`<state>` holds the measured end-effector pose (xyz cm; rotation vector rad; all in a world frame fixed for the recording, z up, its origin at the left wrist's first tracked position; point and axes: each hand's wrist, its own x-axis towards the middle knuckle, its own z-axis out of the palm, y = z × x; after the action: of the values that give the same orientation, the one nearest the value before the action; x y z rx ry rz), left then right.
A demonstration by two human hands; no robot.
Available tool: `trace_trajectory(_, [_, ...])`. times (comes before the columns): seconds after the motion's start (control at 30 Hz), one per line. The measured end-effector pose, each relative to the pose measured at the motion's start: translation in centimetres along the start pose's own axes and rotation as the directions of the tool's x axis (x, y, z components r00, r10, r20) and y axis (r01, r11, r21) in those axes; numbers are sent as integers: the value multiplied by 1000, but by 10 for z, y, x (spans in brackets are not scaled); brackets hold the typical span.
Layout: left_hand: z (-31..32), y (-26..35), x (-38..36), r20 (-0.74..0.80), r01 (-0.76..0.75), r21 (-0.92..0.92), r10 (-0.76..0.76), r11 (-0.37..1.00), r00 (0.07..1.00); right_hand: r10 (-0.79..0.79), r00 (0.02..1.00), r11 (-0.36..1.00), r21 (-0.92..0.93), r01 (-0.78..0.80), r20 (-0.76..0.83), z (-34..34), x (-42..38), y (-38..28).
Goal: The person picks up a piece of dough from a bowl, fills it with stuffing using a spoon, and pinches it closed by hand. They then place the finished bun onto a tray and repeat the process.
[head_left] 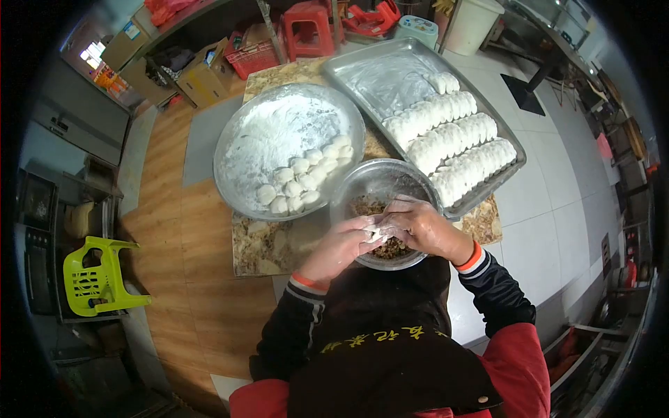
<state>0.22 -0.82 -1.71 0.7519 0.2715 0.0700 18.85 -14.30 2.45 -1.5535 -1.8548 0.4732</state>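
Observation:
Both of my hands meet over a metal bowl (352,182) with brown crumbly filling (394,249) inside. My left hand (343,245) and my right hand (424,226) are floury, their fingers closed on a small piece of white dough (377,235) between them. Part of the dough is hidden by the fingers. To the left, a wide round pan (233,150) dusted with flour holds several white dough pieces (298,182). At the right, a rectangular metal tray (362,76) carries rows of white floured dumplings (453,139).
The bowl, pan and tray stand on a marbled table (261,247). A lime-green chair (97,279) is at the left. Red stools (306,29), a red basket (252,59), cardboard boxes (205,78) and a white bucket (474,26) stand beyond the table.

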Motion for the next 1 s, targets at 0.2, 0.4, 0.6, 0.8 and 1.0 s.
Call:
trace_trajectory(0.2, [-4,-3,1,36,-26,-73,29,997,999,-35,998,997,-70,32,-43,-3,8,-11])
trace_trajectory(0.4, [-6,-6,2,72,-40,-28,42,999,997,-92,995,991,-98,89,-35,7,8,-4])
trace_trajectory(0.6, [0,-2,6,81,-75,37,72,996,994,-110,992,990,-93,104,-62,0,12,-11])
trace_trajectory(0.8, [15,4,3,22,-97,407,97,908,995,-38,995,997,-75,31,-95,6,11,-4])
trace_trajectory(1.0, [14,-6,10,-67,-125,488,179,864,982,72,971,990,136,-41,-229,8,7,-7])
